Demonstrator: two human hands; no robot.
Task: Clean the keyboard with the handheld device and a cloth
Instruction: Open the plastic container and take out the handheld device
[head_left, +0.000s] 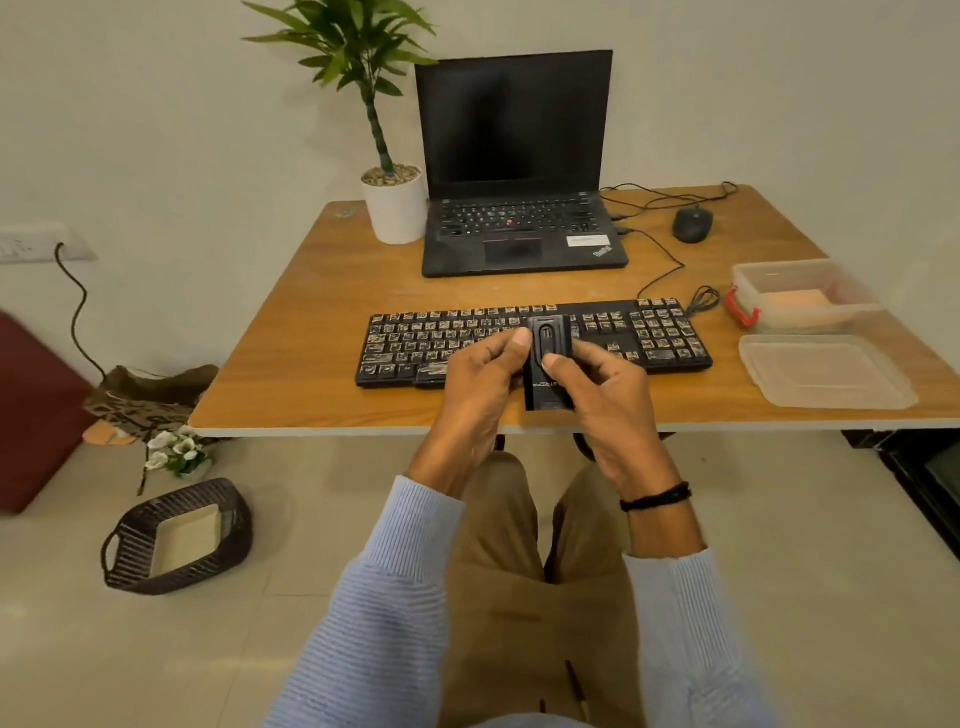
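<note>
We are gripping the handheld device (548, 353) with both hands, holding it upright just above the front edge of the keyboard (415, 343). The left hand (480, 379) is curling round its left side with the thumb pressing against the casing, and the right hand (597, 395) is wrapping the right side with the thumb resting on the front face, just below what looks like a switch. We are judging the device to be a light, rigid plastic body with smooth sides that could slip. It seems best held round its lower half, leaving one thumb free for the switch and the top end clear. The keyboard is lying flat near the middle of the bench's (322, 312) front edge, its keys flecked with pale bits. It looks stiff and light, so it may slide on the smooth top. We are thinking a steadying hold belongs on its frame, not on the keys. At the bench's right edge an open clear container (841, 280) is holding something pale orange, possibly the cloth, though we cannot tell, and its lid (826, 371) is lying just in front. Along the back edge a laptop (519, 171) is standing open between a potted plant (395, 202) and a mouse (692, 223).
</note>
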